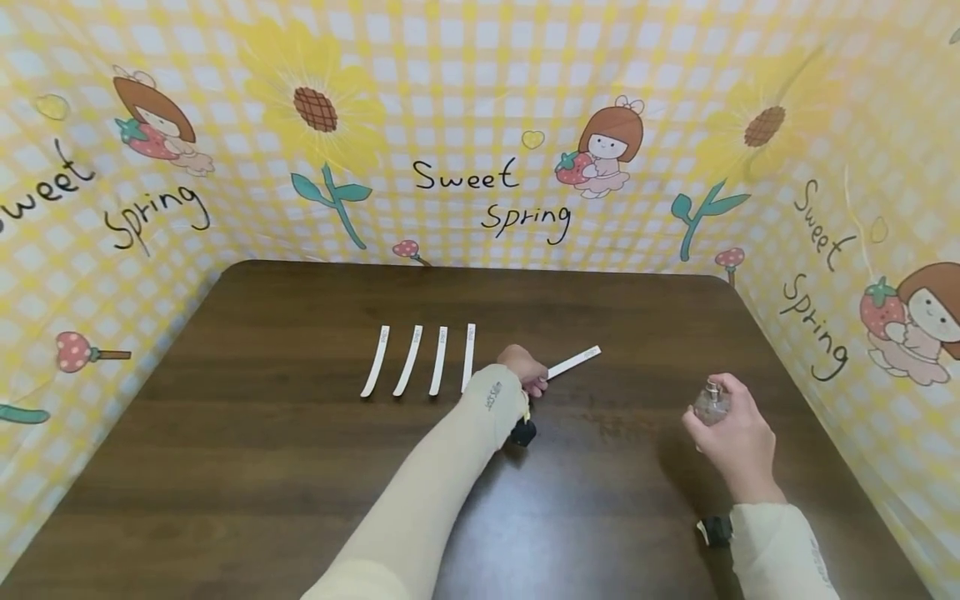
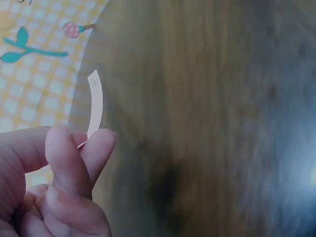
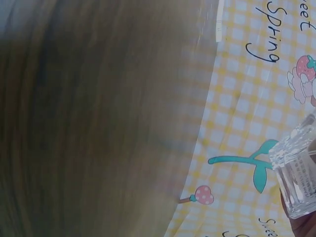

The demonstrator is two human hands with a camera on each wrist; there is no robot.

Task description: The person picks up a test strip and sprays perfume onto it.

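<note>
My left hand (image 1: 523, 369) pinches a white paper test strip (image 1: 574, 362) by one end, and the strip points right toward the other hand. Up close in the left wrist view, the strip (image 2: 97, 106) curves upward from between thumb and fingers, with small print near its free tip. On the right, my right hand (image 1: 738, 437) grips a small clear glass perfume bottle (image 1: 711, 405), a finger at its spray top. The right wrist view catches part of the faceted bottle (image 3: 298, 180) with a label at its edge. Both hands are apart, held above the table.
Several similar white strips (image 1: 410, 360) lie side by side on the dark wooden table (image 1: 247, 467), left of the left hand. A yellow checked cloth (image 1: 465, 100) with printed flowers and lettering walls the table's back and both sides.
</note>
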